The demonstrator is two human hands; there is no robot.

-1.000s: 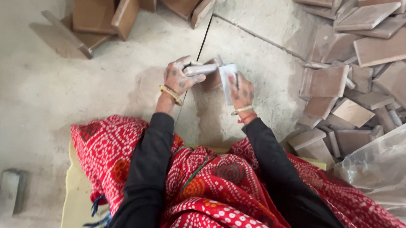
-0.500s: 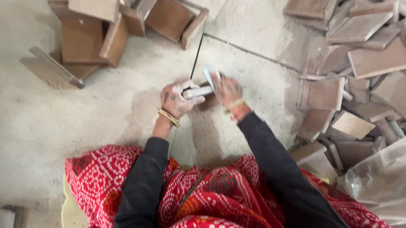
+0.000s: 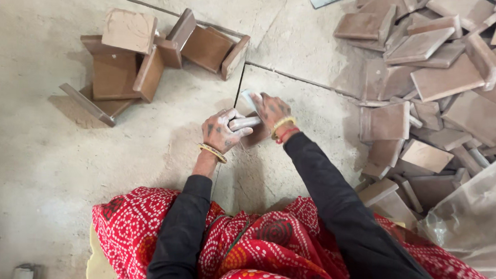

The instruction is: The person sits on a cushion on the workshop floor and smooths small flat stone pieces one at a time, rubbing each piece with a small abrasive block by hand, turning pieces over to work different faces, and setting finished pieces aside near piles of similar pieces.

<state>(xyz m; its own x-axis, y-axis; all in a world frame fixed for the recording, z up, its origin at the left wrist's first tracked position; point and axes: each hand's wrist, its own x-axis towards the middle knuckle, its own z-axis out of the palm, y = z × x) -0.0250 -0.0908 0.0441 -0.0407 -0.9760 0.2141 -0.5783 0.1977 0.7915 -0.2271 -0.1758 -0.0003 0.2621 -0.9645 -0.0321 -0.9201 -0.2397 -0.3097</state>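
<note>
My left hand [image 3: 224, 129] grips a pale, dust-coated tool handle [image 3: 245, 122] that points right over a small brown tile [image 3: 255, 135] on the floor. My right hand [image 3: 269, 109] is closed on a small pale block [image 3: 248, 96] held against the same tile. The two hands touch each other above it. A thin dark rod or line [image 3: 239, 87] runs from the hands up toward the far pile. Both wrists carry bangles, and the fingers are smeared with grey dust.
A small heap of brown square tiles [image 3: 142, 54] lies at the upper left. A large pile of similar tiles [image 3: 437, 73] fills the right side. A clear plastic sheet [image 3: 484, 217] sits at lower right. The concrete floor [image 3: 46, 167] has a seam. A red patterned cloth [image 3: 253, 241] covers my lap.
The view has shifted, so both hands sit lower and more central in the frame. My right hand has turned over the tile, and the pale block now shows above its fingers.
</note>
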